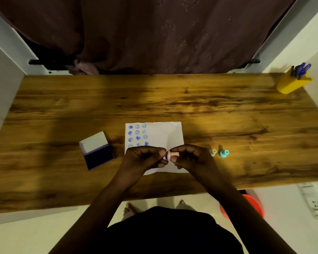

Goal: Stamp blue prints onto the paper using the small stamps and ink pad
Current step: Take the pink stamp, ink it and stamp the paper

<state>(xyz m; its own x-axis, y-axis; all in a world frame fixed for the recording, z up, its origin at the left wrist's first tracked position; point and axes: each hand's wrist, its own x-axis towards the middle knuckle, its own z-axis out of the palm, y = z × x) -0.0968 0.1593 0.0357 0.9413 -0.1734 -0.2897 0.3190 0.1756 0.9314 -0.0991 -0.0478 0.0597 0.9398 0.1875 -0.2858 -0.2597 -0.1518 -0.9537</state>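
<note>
Head view is looking down on the wooden counter (173, 99), and going from the left, the ink pad (96, 151) is lying open there, its pale lid tipped up behind the dark blue pad. Just beside it to the right, the paper (165, 134) is lying flat, carrying three short columns of blue prints (137, 135) — hearts and smiley faces — along its left part, while the right part is sitting blank.

Over the near edge of the paper, my left hand (145, 158) is curling closed, its fingertips pinching the blue-rimmed face end of the pink stamp (171, 155). My right hand (189, 157) is closing its grip on the handle end of the same stamp, so I am holding it sideways between both hands, lifted off the sheet.

Further right, near my right hand, a small pale stamp (213, 152) and a teal stamp (224, 153) are resting on the counter — close together, clear of the paper. At the far right corner, a yellow holder (292, 84) is standing with blue pens (301, 69) in it.
</note>
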